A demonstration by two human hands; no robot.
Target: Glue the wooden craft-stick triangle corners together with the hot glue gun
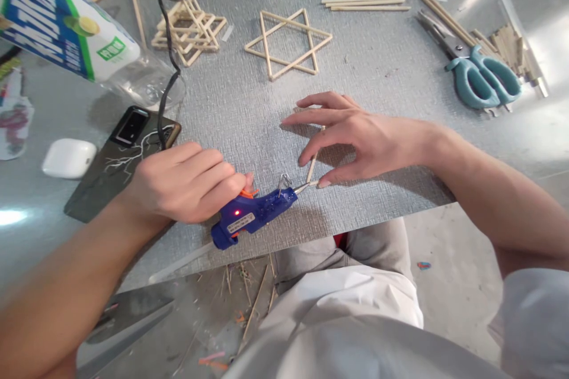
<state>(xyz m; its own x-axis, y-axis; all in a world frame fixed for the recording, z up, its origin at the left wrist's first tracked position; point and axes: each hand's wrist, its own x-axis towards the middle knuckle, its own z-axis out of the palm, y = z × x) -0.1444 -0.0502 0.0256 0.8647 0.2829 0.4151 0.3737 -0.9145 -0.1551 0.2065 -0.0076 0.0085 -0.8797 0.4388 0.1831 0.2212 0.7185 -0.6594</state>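
Observation:
My left hand [186,180] is wrapped round the handle of a blue hot glue gun [262,213] with an orange trigger and a lit red light. A clear glue stick [182,263] runs out of its back end. The metal nozzle meets the corner of two thin wooden sticks [312,169] lying on the table. Over these sticks, my right hand [351,136] steadies them with thumb and index finger, the other fingers spread. Part of the sticks is hidden beneath it. Farther back lies a six-pointed star of wooden sticks [293,65].
Back left are a stack of stick stars [191,29], a bottle [66,23], a phone [102,172] and a white earphone case [69,158]. A black cord [164,89] crosses there. Loose sticks [364,5] and blue-handled scissors [484,80] lie back right.

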